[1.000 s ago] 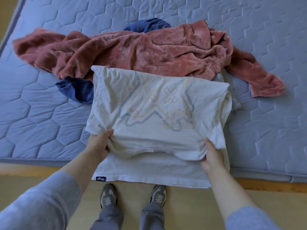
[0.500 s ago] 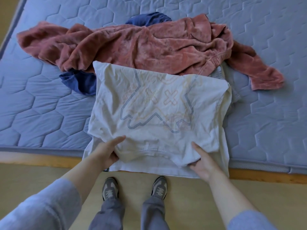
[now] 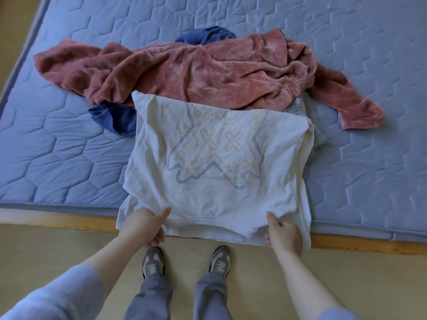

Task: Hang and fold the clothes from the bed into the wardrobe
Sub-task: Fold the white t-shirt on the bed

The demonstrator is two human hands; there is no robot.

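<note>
Now the left hand and right hand have shifted from pressing to pinching the T-shirt by its near hem, thumbs on top, fingers curled beneath. Folded, it lies at the mattress edge, likely ready for lifting. Fingertips hide under cloth; the hoodie covers most of a blue garment; no wardrobe shows.

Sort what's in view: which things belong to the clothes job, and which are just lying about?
Job: white T-shirt, held at its near edge by the left hand and right hand; pink sweater; blue garment; bed.
Not part of it: shoes; wooden floor.
</note>
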